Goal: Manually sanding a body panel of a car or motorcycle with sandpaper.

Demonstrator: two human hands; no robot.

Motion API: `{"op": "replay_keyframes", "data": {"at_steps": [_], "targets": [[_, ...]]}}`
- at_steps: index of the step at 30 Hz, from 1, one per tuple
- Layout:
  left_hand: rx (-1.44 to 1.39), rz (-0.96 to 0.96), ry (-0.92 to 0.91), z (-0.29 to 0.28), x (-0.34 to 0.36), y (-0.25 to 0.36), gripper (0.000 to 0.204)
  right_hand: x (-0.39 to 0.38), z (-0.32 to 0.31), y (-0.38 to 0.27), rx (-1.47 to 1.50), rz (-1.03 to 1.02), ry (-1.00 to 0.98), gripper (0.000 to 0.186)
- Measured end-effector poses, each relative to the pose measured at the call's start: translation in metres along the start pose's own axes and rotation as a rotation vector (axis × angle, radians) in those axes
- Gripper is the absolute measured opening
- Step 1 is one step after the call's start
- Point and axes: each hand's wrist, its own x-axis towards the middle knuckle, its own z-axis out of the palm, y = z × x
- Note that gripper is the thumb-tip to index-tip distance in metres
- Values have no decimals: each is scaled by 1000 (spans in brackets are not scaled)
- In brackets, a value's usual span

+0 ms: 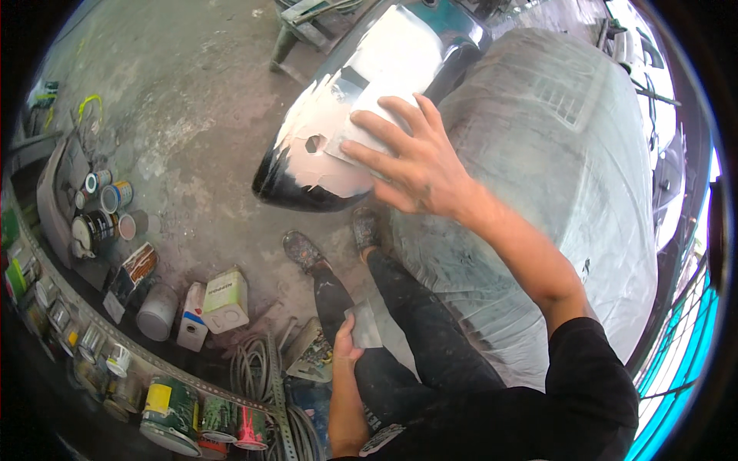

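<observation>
A car bumper (pixel 304 157), black with patches of white and pinkish filler and a small hole, stretches away in front of me. My right hand (pixel 411 157) lies on its filled area with the fingers spread. Under those fingers is a pale sheet that looks like sandpaper (pixel 338 149), pressed against the surface; the palm hides part of it. Lower down, my left hand (pixel 348 342) is beside my leg, closed on the edge of a thin grey rectangular sheet (pixel 364 326). I cannot make out its material.
A large form under translucent plastic sheeting (pixel 538 161) stands right of the bumper. A stand (pixel 288 38) is near its far end. Paint cans (pixel 117 196), a cream tin (pixel 225 300) and a coiled hose (pixel 252 367) are left. A perforated metal shelf edge (pixel 146 355) curves nearby.
</observation>
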Motion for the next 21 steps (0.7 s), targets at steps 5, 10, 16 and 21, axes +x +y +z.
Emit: {"op": "replay_keyframes", "data": {"at_steps": [5, 10, 16, 21], "targets": [[39, -12, -2, 3, 0, 0, 43, -30, 11, 4, 15, 14, 15, 76], [21, -26, -13, -3, 1, 0, 42, -62, 33, 9, 37, 28, 46, 77], [48, -41, 38, 5, 2, -4, 43, -96, 59, 22, 71, 17, 88, 77], [42, -39, -7, 2, 5, -3, 44, -110, 50, 22, 99, 43, 25, 73]]}}
